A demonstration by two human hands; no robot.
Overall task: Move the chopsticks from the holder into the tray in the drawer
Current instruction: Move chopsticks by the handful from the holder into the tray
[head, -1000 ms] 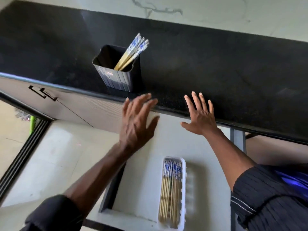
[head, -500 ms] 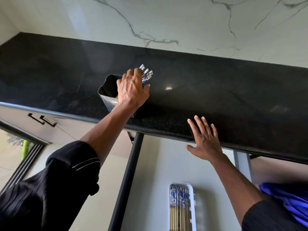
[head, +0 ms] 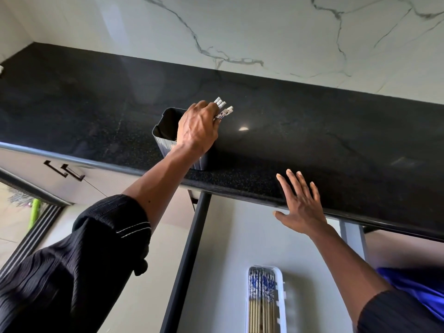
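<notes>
Since a second ago, the left hand [head: 197, 129] has risen from the drawer [head: 230, 236] to the holder [head: 165, 131], closing around the chopsticks [head: 222, 109] on the far counter [head: 312, 140]. The right hand [head: 301, 207] hovers open above the drawer's tray [head: 281, 296], which holds more chopsticks.

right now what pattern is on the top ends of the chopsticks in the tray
Blue-and-white floral-looking print on the chopsticks in the white tray, plain bamboo tan below; head view.

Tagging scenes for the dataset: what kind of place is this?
Most likely a home kitchen: black stone countertop under a marble-look wall, a holder of chopsticks, and an open drawer with a cutlery tray.
</notes>
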